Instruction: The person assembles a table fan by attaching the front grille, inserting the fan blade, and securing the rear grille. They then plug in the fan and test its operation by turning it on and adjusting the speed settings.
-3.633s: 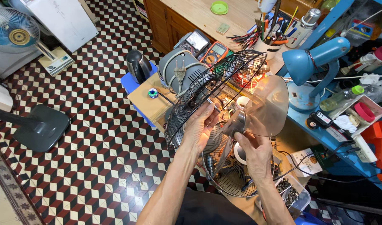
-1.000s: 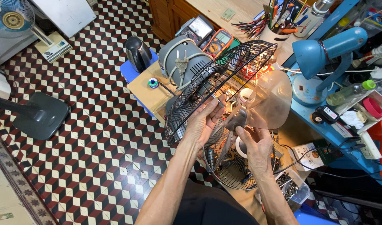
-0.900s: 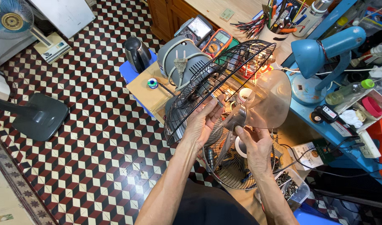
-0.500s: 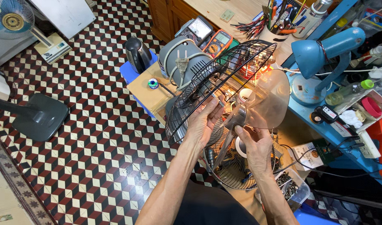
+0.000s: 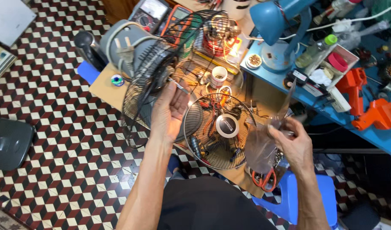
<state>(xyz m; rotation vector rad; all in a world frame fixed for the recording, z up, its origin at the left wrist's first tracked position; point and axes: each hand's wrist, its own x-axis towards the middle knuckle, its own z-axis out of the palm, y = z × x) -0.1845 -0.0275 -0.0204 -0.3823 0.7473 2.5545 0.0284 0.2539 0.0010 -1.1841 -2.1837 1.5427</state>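
My left hand (image 5: 169,107) grips the hub of a black wire fan guard (image 5: 149,81), which stands tilted on the wooden bench with a bare metal shaft sticking out near my fingers. My right hand (image 5: 290,142) holds a clear, translucent fan blade (image 5: 262,147) off to the right, apart from the guard. Between my hands a second round wire guard (image 5: 194,127) with a dark centre cap lies flat on the bench.
A grey motor housing with a cord (image 5: 123,44) and two multimeters (image 5: 161,12) sit behind the guard. A white cup (image 5: 219,76), blue desk lamp (image 5: 274,19), orange tools (image 5: 366,100), blue stool (image 5: 289,198) and a black fan base on tiled floor (image 5: 8,142) surround the bench.
The clear blade has come off the fan and moved right in my right hand. My left hand stays on the guard's hub, and the flat guard on the bench now shows.
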